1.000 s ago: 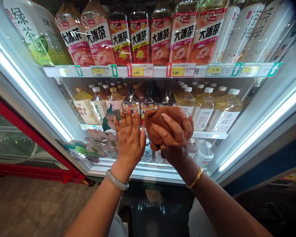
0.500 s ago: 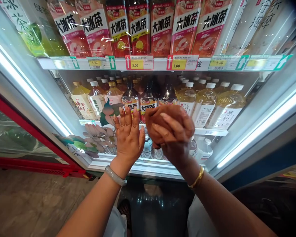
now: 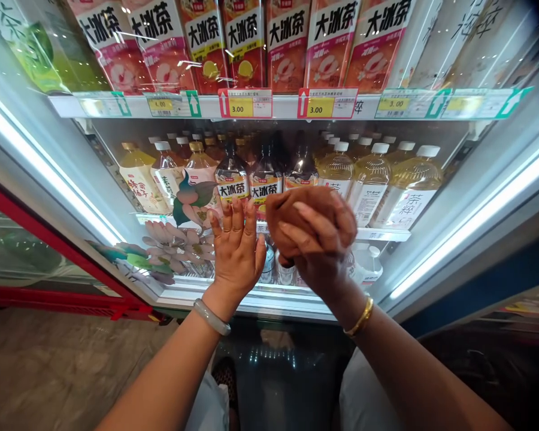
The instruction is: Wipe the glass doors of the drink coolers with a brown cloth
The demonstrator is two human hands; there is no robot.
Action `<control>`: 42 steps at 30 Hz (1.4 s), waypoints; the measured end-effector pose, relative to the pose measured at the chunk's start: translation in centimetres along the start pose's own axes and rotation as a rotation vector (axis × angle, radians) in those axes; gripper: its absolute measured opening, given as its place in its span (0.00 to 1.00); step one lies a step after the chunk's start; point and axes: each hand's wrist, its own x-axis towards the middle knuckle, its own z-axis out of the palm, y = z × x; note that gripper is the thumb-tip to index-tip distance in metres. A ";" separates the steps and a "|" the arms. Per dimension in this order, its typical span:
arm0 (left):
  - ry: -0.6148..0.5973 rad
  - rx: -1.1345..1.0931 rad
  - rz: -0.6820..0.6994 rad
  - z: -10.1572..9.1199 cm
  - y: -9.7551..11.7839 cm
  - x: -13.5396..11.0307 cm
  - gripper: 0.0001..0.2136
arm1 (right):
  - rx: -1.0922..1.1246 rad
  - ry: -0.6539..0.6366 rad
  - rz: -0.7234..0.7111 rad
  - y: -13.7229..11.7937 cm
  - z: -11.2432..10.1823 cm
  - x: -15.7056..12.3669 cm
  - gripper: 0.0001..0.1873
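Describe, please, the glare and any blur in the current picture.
In the head view, light strips glare along both sides and reflections streak the upper bottles; also in the head view, the right hand and brown cloth look slightly softer than the left hand.

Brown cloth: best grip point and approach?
Probably pinch the brown cloth at its exposed left edge, coming from the left: the right hand's fingers cover much of its right side, while that bunched edge juts out toward the open left hand.
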 end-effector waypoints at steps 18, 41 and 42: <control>0.078 -0.022 0.012 1.5 1.4 0.3 0.39 | 0.077 -0.093 -0.092 0.2 -0.6 -1.6 0.13; 0.063 -0.041 0.058 2.3 4.0 1.0 0.39 | -0.022 0.081 -0.025 3.7 -2.5 0.0 0.07; 0.062 -0.033 0.058 2.4 4.1 1.0 0.39 | -0.027 0.097 -0.008 3.9 -2.5 0.0 0.08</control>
